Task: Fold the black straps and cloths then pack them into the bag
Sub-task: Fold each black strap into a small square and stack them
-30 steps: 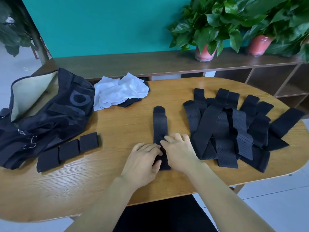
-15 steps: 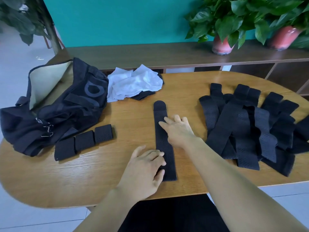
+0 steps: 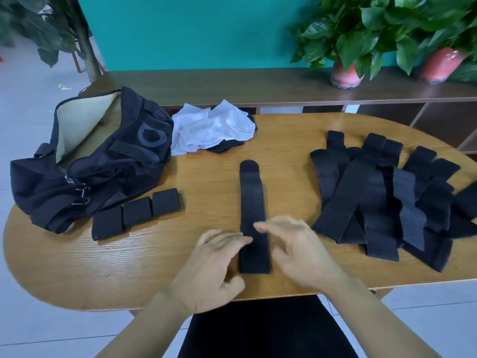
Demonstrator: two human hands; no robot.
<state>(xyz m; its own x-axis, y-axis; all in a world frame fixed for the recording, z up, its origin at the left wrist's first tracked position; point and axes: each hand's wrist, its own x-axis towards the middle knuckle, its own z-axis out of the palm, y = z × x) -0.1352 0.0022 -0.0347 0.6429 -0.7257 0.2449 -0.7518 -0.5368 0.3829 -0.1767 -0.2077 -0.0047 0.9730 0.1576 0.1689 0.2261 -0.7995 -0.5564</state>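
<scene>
Perforated black strap flat, lengthwise on bench, centre. Left hand, right hand flank near end, fingers loose, holding nothing; contact unclear through blur. Looks light, limp; pinch near end, fold over.

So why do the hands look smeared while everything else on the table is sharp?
Head view: the left hand and right hand show motion blur, worst at the fingertips, while the strap between them and the bag stay crisp. Wide-angle distortion bows the table edge, and soft, even light leaves only faint shadows.
</scene>
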